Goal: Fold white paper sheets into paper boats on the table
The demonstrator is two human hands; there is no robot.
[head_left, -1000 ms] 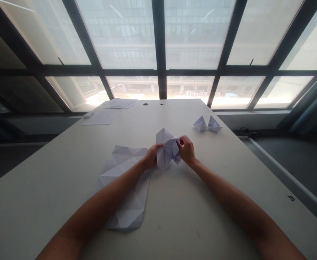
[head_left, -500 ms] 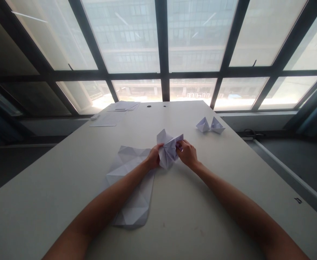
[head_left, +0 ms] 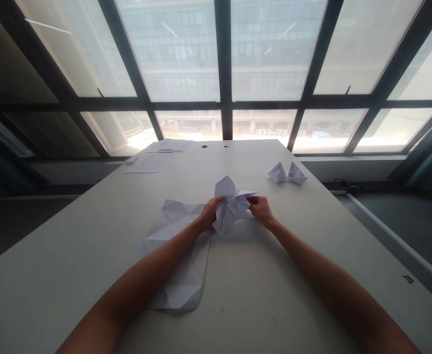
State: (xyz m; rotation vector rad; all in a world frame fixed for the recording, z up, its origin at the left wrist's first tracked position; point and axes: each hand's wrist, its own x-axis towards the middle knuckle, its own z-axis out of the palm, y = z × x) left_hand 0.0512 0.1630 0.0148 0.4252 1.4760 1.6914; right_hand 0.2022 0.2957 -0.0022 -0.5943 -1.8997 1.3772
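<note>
Windows in dark frames fill the far side of the room, with a curtain at the right edge and a long white table reaching towards the glass. Seen from the head camera, the folded paper is near the middle of the table, held between two bare hands. The left hand is closed on its left edge, thumb over the front. The right hand has its fingers pinched together on the right side, by a pointed flap; the exact fingertip contact is too small to make out.

Several folds are already in the held paper, and creases fan out from around its centre. Its flaps spread at different angles, so its shaping looks well begun but unfinished.

Beyond the right hand, two small paper shapes stand side by side with sharp peaks, and their folding looks complete. A creased sheet lies opened out beneath the left forearm; it carries fold lines but no closed form. Farther off on the left are a flat sheet and some loose papers, apparently unfolded.
</note>
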